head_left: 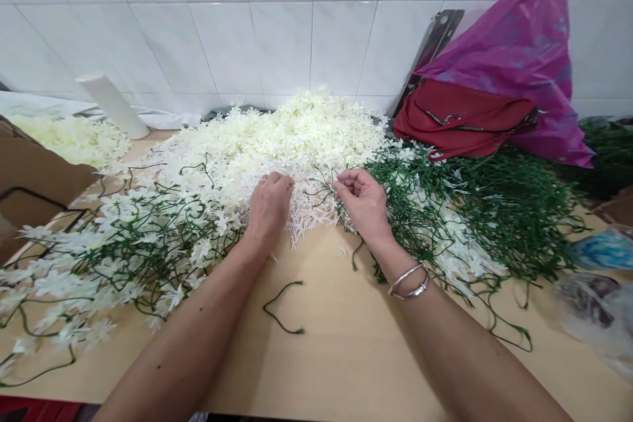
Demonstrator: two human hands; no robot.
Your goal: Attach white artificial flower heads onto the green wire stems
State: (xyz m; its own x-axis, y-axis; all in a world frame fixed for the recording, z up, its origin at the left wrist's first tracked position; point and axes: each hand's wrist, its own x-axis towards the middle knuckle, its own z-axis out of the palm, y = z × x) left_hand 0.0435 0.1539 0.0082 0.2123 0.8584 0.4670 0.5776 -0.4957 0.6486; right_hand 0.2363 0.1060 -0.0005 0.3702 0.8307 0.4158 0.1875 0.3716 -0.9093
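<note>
My left hand (271, 206) is closed, fingers curled together over a heap of short white plastic sticks (309, 211). Whatever lies between its fingertips is too small to make out. Opposite it, my right hand (363, 203), with metal bangles at the wrist, pinches a thin green plastic stem (324, 188) whose strands show at the fingertips. Behind both hands rises a big pile of cream-white artificial flower heads (301, 125). To the right of my right hand spreads a mass of green stems (475, 204). Flowers on green stems (163, 244) lie left of my left hand.
One loose green stem (279, 308) lies on the wooden table (316, 376). A red handbag (465, 115) and purple plastic bag (524, 46) stand against the tiled wall. A cardboard box (39, 178) and white roll (113, 105) are at left; clear plastic bags (588, 303) at right.
</note>
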